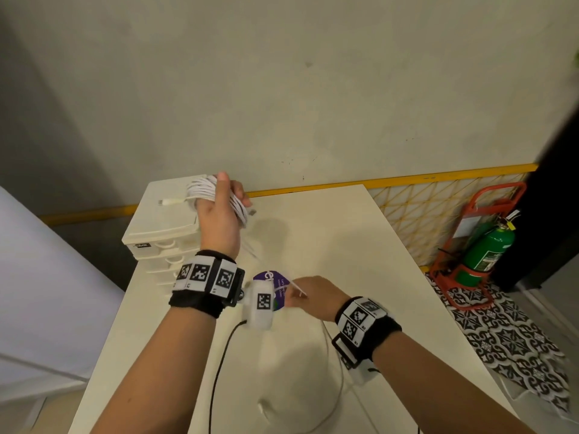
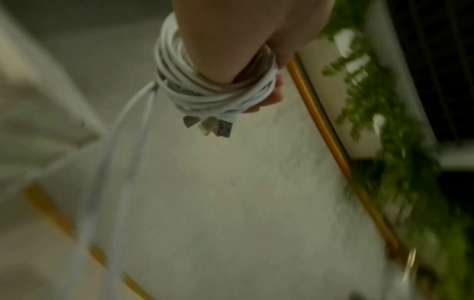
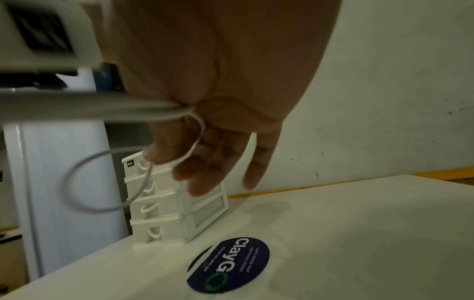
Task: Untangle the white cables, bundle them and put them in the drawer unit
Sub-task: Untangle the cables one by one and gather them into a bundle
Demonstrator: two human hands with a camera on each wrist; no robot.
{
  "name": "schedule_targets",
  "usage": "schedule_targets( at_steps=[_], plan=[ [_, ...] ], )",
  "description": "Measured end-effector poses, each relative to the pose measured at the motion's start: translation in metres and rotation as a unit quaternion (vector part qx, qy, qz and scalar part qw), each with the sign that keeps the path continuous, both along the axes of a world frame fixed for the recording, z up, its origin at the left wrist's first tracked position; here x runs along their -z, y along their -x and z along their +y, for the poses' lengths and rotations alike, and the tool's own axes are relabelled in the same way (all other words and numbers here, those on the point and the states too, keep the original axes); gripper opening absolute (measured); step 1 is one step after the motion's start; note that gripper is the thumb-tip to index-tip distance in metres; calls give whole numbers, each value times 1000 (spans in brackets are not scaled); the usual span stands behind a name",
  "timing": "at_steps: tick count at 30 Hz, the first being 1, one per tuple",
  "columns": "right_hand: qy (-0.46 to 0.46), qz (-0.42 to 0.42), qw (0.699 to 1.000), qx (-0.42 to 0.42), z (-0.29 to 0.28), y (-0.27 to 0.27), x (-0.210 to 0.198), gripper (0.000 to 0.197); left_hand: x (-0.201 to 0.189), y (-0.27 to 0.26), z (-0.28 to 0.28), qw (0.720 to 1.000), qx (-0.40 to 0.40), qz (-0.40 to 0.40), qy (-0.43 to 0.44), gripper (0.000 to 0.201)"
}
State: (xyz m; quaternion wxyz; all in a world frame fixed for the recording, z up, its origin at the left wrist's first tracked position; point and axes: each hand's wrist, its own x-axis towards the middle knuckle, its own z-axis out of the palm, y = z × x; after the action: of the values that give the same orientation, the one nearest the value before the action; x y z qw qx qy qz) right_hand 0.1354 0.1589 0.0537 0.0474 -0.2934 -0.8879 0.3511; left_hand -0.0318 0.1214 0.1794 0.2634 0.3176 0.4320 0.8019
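White cable point(image 1: 205, 191) point(image 2: 205, 89) is wound in several loops around my raised left hand point(image 1: 219, 208) point(image 2: 243, 50), whose thumb and fingers hold the coil above the drawer unit point(image 1: 163, 227) point(image 3: 177, 203). USB plugs point(image 2: 218, 126) hang from the coil. A loose strand point(image 1: 296, 286) point(image 3: 143, 113) runs down from it to my right hand point(image 1: 308, 296) point(image 3: 205, 121), which pinches it between thumb and forefinger over the white table point(image 1: 344, 245). The drawers look closed.
A round purple sticker point(image 1: 275, 283) point(image 3: 228, 266) lies on the table under my hands. A black cord point(image 1: 219, 364) crosses the near table. On the floor at right stands a green extinguisher point(image 1: 488, 252) in a red stand. A wall is behind.
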Motion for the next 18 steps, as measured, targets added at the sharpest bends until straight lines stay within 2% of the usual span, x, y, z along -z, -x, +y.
schedule_targets(
  at_steps=[2, 4, 6, 8, 10, 11, 12, 13, 15, 17, 18],
  plan=[
    [52, 27, 998, 2, -4, -5, 0, 15, 2, 12, 1, 991, -67, 110, 29, 22],
    [89, 85, 992, 34, -4, -9, -7, 12, 11, 28, 0, 957, -105, 260, 73, 23],
    [97, 147, 983, 55, -1, -16, -17, 11, 23, 45, -2, 894, -114, 396, 175, 38],
    [107, 214, 967, 82, 6, -24, -26, 17, 36, 60, -5, 812, -93, 492, 301, 54],
    [125, 273, 945, 128, 15, -33, -32, 21, 49, 67, -9, 739, -32, 547, 393, 56],
    [126, 290, 938, 146, 20, -37, -34, 22, 54, 66, -11, 713, 8, 557, 426, 55],
    [122, 296, 934, 159, 24, -39, -35, 23, 59, 62, -13, 698, 47, 553, 452, 54],
    [117, 300, 931, 171, 29, -41, -35, 23, 62, 56, -17, 698, 91, 533, 469, 55],
    [104, 303, 925, 202, 40, -43, -33, 22, 65, 43, -25, 717, 189, 472, 476, 63],
    [69, 299, 922, 235, 52, -47, -31, 21, 63, 30, -31, 716, 291, 430, 468, 71],
    [43, 292, 923, 247, 57, -50, -28, 20, 62, 25, -34, 712, 332, 419, 455, 68]
  ],
)
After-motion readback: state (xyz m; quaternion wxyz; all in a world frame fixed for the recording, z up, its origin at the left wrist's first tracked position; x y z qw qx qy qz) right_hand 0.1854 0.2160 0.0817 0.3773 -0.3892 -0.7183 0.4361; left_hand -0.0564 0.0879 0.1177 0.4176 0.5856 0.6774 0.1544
